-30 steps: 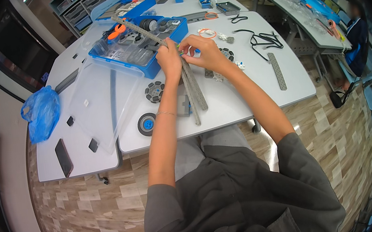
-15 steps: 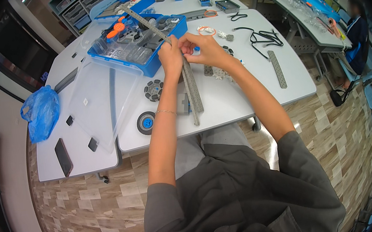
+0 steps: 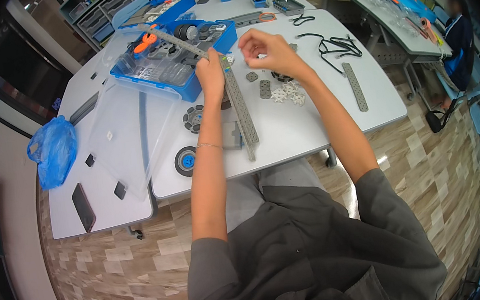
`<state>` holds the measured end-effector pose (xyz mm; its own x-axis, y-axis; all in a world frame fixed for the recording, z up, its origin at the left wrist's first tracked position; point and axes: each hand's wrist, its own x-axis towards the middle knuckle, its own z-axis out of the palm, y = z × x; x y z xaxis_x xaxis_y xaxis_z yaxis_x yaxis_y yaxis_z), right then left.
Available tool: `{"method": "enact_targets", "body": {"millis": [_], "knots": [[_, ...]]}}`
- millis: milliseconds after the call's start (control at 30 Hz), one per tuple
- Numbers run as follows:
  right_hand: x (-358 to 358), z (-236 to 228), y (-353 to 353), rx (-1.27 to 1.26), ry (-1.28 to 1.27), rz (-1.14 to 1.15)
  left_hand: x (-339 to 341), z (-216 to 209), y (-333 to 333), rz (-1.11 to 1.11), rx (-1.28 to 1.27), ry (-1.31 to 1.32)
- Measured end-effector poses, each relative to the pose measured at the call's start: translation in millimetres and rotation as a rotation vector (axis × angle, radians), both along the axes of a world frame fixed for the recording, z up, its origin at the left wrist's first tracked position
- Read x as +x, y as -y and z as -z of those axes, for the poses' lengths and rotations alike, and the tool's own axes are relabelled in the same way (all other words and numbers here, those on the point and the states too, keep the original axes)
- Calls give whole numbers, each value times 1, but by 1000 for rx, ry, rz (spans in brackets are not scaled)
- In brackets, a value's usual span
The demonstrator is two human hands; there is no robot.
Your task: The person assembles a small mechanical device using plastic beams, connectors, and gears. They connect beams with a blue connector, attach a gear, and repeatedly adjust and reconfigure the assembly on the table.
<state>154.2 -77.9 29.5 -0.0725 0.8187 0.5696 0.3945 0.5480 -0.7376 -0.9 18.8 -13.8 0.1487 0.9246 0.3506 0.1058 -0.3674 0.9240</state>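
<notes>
Grey perforated beams (image 3: 240, 103) were clasped in the left hand (image 3: 212, 75), as I saw from afar: one slanted up-left from it over the blue box (image 3: 189, 90), others ran lengthwise from beside it back toward the wearer. Right of them, not touching, the right hand (image 3: 269, 53) was curled (I couldn't tell whether its fingertips pinched anything), leaving the left nearer.

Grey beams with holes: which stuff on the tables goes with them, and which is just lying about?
Part of the job:
- the grey beams, held in the left hand
- probably, as spare parts: the blue box, white connectors, blue-hubbed wheel

Just lying about, it seems:
- the dark phone
- the blue plastic bag
</notes>
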Motion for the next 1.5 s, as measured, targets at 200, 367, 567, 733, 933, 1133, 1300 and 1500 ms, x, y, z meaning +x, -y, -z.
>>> {"method": "enact_targets", "body": {"millis": [200,367,567,733,933,1133,1300,1500], "knots": [[-5,2,1,-167,106,137,2,-6,8,-11,-82,16],[-27,12,2,-90,320,233,0,-10,6,-27,-29,-13],[-11,4,6,-266,25,114,-5,-21,14,192,-257,88],[-8,-1,7,-104,201,170,-9,-31,19,306,-263,192],[-12,-4,11,-47,277,244,-10,-32,17,422,-309,312],[-22,-4,12,75,481,448,-8,-32,19,363,-248,316],[-24,-7,12,-3,498,506,-4,-34,29,197,-105,268],[-20,-16,10,25,492,482,-1,-33,34,199,-29,236]]}}
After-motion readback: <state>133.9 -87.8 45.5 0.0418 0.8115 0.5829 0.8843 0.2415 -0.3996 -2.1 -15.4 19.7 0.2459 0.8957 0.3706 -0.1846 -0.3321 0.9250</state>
